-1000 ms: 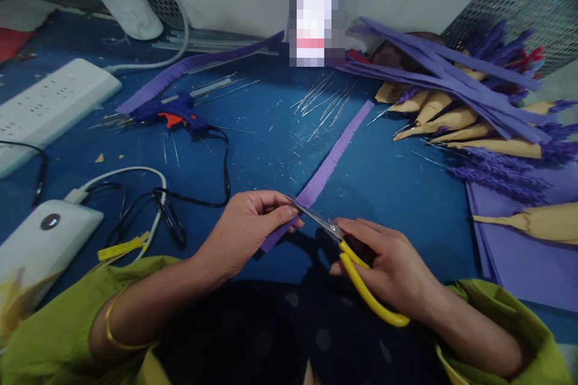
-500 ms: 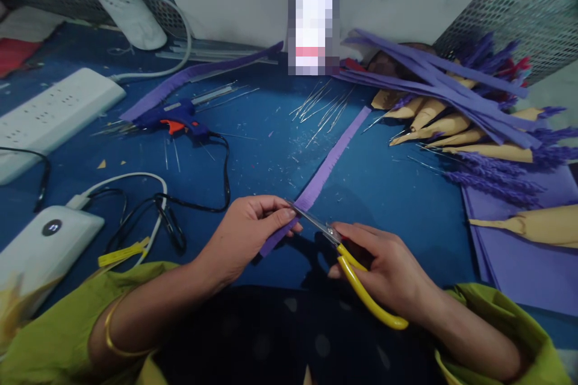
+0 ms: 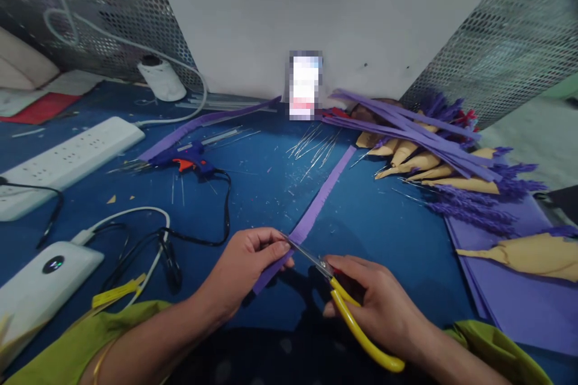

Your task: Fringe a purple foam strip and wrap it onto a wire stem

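Note:
Pinched between the thumb and fingers of my left hand is a long purple strip with a finely cut edge. The strip runs diagonally up and to the right across the blue table, and its lower end hangs below my fingers. My right hand is closed around the yellow handles of a pair of scissors. The blades point up and left, with their tips on the strip beside my left thumb. Part of the handles is hidden in my right palm.
A blue glue gun, power strip and white power bank lie left with cables. Thin wires and a blurred phone are at the back. Right are purple strips, wrapped purple flowers and purple sheets.
The head view has tilted up, so everything sits lower in the picture and more of the back panel shows. Both hands keep nearly the same pose on the strip and scissors.

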Motion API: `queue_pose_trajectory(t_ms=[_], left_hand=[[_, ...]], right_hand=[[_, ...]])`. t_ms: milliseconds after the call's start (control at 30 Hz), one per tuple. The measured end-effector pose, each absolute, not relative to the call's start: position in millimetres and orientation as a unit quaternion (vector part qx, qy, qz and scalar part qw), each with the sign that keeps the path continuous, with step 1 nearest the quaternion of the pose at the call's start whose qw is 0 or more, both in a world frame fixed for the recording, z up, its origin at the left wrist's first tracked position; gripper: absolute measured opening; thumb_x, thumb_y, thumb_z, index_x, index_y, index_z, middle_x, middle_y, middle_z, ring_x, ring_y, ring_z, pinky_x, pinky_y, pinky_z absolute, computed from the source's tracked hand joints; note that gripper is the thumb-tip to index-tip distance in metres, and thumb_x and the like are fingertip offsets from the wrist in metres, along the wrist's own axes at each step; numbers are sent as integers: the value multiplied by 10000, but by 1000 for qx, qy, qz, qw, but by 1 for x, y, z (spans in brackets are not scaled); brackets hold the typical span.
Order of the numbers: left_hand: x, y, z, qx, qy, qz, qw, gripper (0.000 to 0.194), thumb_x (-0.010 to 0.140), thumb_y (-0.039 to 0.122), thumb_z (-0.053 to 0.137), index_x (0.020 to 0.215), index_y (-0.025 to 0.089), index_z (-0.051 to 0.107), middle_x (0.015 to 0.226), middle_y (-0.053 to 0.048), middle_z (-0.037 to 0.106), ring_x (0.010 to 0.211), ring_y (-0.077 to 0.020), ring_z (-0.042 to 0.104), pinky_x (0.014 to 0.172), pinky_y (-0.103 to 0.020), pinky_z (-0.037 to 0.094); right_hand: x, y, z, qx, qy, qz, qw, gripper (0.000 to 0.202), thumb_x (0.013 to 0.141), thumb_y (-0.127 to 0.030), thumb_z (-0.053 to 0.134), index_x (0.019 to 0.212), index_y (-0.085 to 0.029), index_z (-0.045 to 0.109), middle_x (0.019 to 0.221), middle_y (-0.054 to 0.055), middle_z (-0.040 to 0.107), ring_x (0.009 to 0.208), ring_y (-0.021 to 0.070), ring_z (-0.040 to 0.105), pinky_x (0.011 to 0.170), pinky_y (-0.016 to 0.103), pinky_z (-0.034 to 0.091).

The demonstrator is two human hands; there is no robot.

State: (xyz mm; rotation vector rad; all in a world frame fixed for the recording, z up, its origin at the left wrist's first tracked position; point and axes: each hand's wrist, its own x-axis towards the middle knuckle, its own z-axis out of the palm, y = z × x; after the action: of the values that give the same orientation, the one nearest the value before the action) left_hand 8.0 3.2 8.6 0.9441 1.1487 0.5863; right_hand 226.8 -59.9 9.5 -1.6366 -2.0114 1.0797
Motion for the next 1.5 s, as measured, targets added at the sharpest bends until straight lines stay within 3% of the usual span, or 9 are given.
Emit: queue_pose_trajectory(t_ms=[167,900,1500], left_hand=[[8,4,5,388,494,261,733,175,773,315,711,702,156,701,632,-15,681,588,-104,557,589,-199,395],[9,2,9,383,509,299,710,113,749,274,754,710,173,721,651,0,692,628,-99,600,646,-196,460],[8,1,7,383,508,320,702,110,752,278,754,740,170,738,654,3,704,625,-86,608,631,-167,461]], right_hand=[[229,-59,9,-562,-715,380,169,252,787,-424,723,952,-235,692,789,1,679,702,162,624,636,245,500],[233,-62,7,-580,-698,383,174,474,759,-424,755,1196,-287,633,1000,28,690,810,180,663,759,287,528],[233,-64,5,-571,-699,392,178,448,791,-469,726,1185,-280,630,984,25,686,821,181,653,746,284,516]])
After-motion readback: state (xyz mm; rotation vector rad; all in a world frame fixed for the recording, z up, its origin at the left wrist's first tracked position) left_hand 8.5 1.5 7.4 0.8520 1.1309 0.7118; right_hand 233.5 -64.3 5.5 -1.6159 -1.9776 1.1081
